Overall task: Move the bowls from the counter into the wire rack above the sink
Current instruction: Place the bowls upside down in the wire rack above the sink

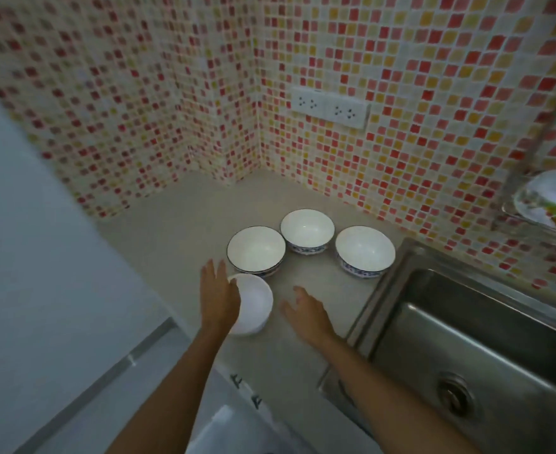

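Observation:
Three white bowls with blue patterned outsides stand on the pale counter (178, 231): one at the left (256, 250), one behind (307, 229), one at the right (365, 249) beside the sink. A plain white bowl (253, 304) sits nearest me. My left hand (219, 298) lies against that bowl's left rim with fingers extended; a grip is not evident. My right hand (306, 314) hovers open over the counter, right of the plain bowl and apart from it. The wire rack (512, 204) shows at the right edge, holding a plate (551, 194).
A steel sink (466, 348) with a drain fills the lower right. Mosaic tile walls meet in a corner behind the bowls, with a double socket (329, 108) on the right wall. The counter's front edge runs along the lower left.

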`<state>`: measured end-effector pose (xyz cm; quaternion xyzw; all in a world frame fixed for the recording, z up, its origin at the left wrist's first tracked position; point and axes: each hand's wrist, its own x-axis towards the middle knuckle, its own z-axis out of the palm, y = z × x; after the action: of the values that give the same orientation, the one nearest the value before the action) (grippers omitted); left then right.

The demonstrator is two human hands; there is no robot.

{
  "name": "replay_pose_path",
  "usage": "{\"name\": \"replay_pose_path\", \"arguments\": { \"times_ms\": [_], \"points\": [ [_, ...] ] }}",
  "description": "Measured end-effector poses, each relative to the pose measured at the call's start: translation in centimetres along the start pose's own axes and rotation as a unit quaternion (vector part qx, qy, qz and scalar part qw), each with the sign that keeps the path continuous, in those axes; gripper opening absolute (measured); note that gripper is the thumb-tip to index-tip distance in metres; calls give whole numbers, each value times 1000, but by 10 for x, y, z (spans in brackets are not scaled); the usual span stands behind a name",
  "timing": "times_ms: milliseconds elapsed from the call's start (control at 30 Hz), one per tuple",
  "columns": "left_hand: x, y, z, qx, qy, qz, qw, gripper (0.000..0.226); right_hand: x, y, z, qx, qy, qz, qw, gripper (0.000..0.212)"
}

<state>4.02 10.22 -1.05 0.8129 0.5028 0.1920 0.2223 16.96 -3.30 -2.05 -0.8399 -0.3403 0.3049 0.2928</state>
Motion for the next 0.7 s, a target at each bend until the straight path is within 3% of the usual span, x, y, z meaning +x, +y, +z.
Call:
{"name": "replay_pose_path", "arguments": {
  "times_ms": [133,267,467,600,700],
  "points": [
    [14,-46,2,-37,-63,-96,993,47,19,-26,31,34,-36,57,997,70],
    [12,-60,6,-53,-124,-83,987,30,20,-30,42,50,-27,57,997,45],
    [-1,-25,5,-143,-139,-60,978,29,0,-13,18,108,47,77,990,36],
    [-10,34,4,-291,-200,-51,934,20,-21,12,-27,136,121,84,980,33],
    [-15,91,8,-369,-280,-72,883,30,-41,23,-72,197,171,82,962,35]
  ]
}}
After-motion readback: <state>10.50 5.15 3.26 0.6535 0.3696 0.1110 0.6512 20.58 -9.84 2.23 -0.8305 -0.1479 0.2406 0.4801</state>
